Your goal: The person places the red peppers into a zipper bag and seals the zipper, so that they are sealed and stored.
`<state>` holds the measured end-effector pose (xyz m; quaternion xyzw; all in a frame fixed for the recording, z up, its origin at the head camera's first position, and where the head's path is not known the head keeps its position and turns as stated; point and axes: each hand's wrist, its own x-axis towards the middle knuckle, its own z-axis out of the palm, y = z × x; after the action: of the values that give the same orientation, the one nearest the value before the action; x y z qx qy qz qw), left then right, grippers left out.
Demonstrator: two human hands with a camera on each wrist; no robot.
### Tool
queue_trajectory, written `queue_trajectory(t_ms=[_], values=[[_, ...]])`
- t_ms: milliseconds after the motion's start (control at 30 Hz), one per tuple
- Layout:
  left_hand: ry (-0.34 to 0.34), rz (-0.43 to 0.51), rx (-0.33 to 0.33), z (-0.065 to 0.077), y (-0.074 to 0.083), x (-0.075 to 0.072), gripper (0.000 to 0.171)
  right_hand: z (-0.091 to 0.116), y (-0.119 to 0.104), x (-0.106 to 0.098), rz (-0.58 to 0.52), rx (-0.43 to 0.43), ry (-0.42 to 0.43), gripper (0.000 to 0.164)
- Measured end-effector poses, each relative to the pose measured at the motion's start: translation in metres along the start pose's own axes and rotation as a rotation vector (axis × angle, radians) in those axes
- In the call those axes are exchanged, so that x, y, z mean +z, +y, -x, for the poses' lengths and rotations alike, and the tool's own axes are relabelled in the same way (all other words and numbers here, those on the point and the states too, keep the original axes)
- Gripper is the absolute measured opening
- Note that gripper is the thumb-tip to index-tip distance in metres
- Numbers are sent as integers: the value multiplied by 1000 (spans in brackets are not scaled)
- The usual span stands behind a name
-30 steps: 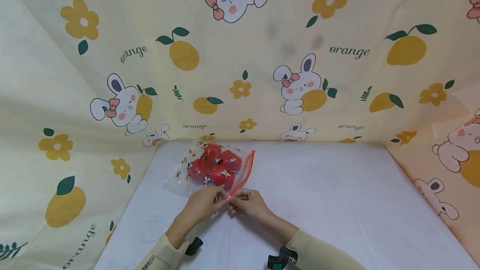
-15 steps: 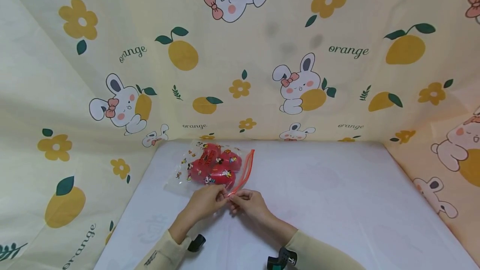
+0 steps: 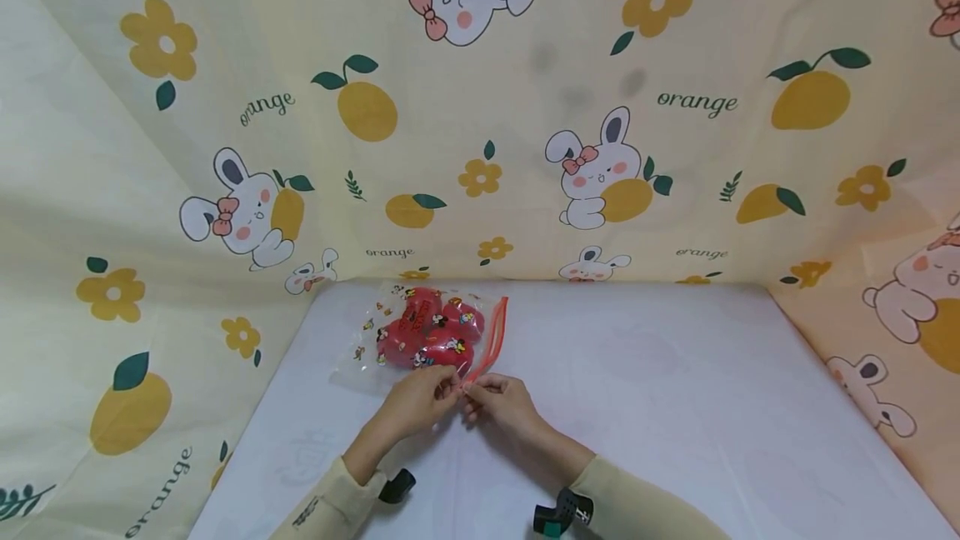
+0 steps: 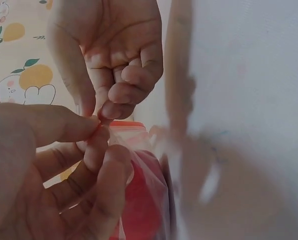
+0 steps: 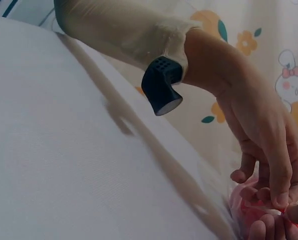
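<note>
A clear zip bag (image 3: 351,369) printed with small cartoon figures lies at the back left of the table. Several red rounded things (image 3: 405,344) show through its plastic; their kind is unclear. Its orange zip strip (image 3: 495,332) runs along the right side, the two edges slightly apart. At the strip's near corner, my left hand (image 3: 416,402) pinches the edge between thumb and forefinger. Right beside it, my right hand (image 3: 510,407) pinches the same corner, other fingers curled. In the left wrist view the fingertips of both hands meet there, with a red thing (image 4: 141,200) behind the plastic.
A white cloth covers the table (image 3: 675,407). Behind and beside it hangs a cream curtain (image 3: 465,107) printed with rabbits and oranges. Black wrist cameras (image 3: 397,486) sit on both sleeves.
Both hands have shifted slightly away from the body, still pinching the bag's near corner. The orange strip's two edges look a little closer together.
</note>
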<state>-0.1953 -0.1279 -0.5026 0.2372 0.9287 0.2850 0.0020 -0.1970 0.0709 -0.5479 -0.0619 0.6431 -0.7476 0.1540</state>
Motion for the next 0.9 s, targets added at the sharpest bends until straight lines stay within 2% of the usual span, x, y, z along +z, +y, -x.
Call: queue_trajectory(t_ms=[400, 500, 567, 767, 900], values=[[-3, -7, -41, 1, 3, -1, 14, -8, -4, -7, 30, -5, 41, 21], [1, -7, -33, 0, 3, -1, 15, -10, -3, -9, 8, 3, 55, 20], [8, -4, -23, 0, 3, -1, 15, -10, -3, -10, -8, 2, 43, 21], [11, -9, -49, -1, 2, 1, 17, -7, 1, -13, -27, 9, -45, 23], [15, -23, -38, -1, 1, 4, 19, -7, 2, -11, -32, 17, -42, 23]])
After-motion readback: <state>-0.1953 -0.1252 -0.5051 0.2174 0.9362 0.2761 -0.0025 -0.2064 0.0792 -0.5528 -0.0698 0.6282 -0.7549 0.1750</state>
